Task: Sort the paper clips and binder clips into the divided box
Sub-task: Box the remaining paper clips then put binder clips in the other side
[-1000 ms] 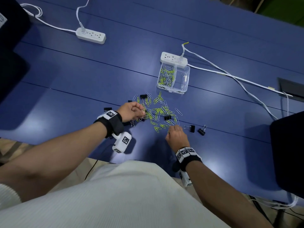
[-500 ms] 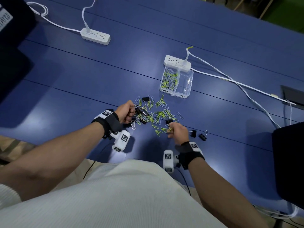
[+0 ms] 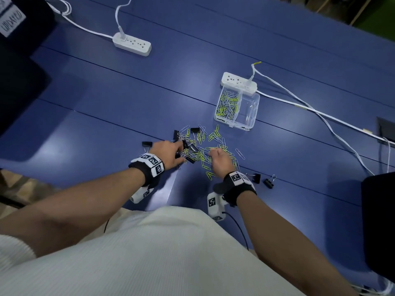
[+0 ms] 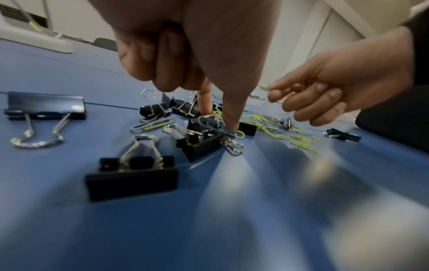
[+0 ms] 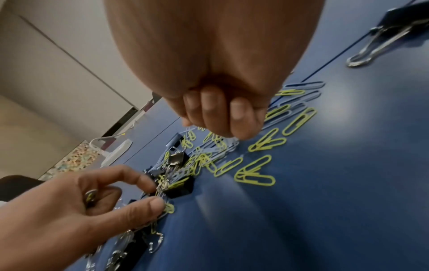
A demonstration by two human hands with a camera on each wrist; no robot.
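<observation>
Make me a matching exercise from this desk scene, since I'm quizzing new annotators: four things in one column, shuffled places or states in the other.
Things:
1. divided box
2. left hand
3. right hand
4. far power strip

States:
A. thumb and finger reaching into the tangled pile
B. curled round gathered paper clips
C. lying far off to the left
D. one compartment filled, the other bare

Pairs: 1-D, 2-A, 3-B, 4-C
</observation>
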